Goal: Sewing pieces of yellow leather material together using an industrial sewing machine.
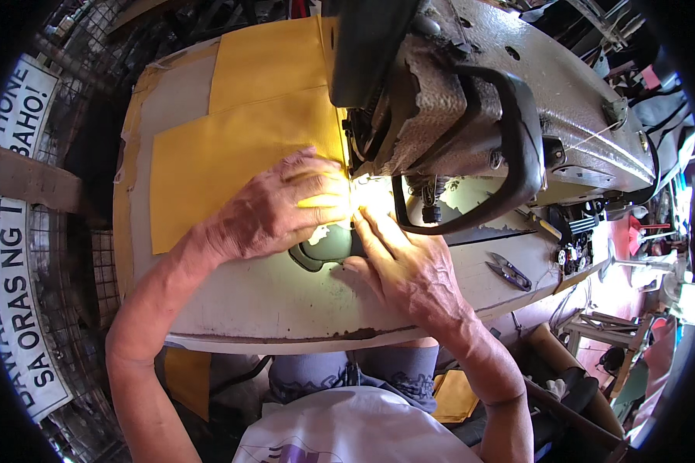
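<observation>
A large yellow sheet [201, 177], which looks like leather or vinyl, lies on the worktable with its right edge under the head of a sewing machine [571, 100]. My left hand [274, 204] rests on that sheet, fingers spread and slightly bent. Just right of it, my right hand [409, 266] reaches to the lit stitching area with fingers stretched out and pressed down beside the sheet's edge. Glare and the machine's black parts hide the needle. Between my hands is a worn green rounded part [328, 245] of the machine's bed.
A second yellow piece [270, 54] lies at the far side of the table. Thread snips [510, 272] and a yellow-handled tool [547, 224] lie to the right. More yellow pieces [455, 395] hang or lie below the table [239, 305]. A wire grille with signs stands left.
</observation>
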`<action>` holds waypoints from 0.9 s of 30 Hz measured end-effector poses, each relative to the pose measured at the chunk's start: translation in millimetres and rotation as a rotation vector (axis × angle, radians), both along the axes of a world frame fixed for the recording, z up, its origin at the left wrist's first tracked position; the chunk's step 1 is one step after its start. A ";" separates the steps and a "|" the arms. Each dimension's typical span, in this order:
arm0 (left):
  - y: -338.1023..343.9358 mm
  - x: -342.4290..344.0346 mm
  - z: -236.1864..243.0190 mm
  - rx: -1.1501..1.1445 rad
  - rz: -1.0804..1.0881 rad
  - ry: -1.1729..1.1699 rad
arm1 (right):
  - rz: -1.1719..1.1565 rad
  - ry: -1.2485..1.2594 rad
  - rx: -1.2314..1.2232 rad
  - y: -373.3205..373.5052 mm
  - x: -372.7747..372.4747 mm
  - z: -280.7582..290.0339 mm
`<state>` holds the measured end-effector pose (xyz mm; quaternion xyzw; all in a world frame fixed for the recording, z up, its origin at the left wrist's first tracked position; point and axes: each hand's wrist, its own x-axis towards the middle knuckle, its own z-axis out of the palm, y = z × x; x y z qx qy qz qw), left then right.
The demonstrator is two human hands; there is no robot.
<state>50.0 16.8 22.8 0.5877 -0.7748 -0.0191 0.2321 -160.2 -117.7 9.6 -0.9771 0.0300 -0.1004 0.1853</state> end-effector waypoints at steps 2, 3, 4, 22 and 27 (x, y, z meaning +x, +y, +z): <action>-3.8 5.3 -2.9 -0.009 0.016 0.015 | -0.023 0.009 0.024 -1.3 -0.2 6.5; -5.1 6.6 -0.2 -0.002 0.017 -0.011 | -0.044 0.018 0.048 -2.9 -0.8 9.0; -7.5 8.2 -2.5 -0.002 0.016 -0.012 | -0.045 0.016 0.048 -5.8 -8.1 9.6; -50.1 64.2 -20.1 -0.196 0.237 0.102 | -0.418 0.017 -0.210 -76.2 -122.7 11.3; -105.6 147.7 -36.0 -0.002 0.596 -0.084 | -0.156 -0.055 -0.207 -120.0 -50.5 -8.1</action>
